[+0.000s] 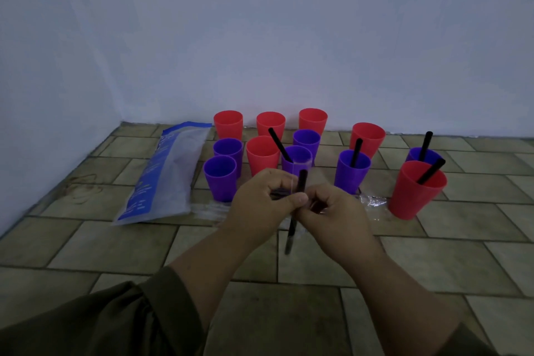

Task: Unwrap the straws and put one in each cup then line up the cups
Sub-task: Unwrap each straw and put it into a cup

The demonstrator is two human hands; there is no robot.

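Head view: I hold one straw [290, 233] roughly upright in front of the cups [354, 173], above the floor [404, 263]. My left hand [264, 204] is curled, with the thumb pinching the straw at its middle. My right hand [336, 211] is curled too, its fingertips pinching the clear wrapper [295, 179] just beside the left thumb. Film shows round the straw's upper end. For a clean result, I judge that the left pinch should fix the straw while the right draws the film off along the straw's axis, not across it, so the film slides and the straw does not bend. Four cups hold straws. The freed straw should go into an empty one, such as the red cup [261, 154]. The film can join the spent wrappers [372, 202].
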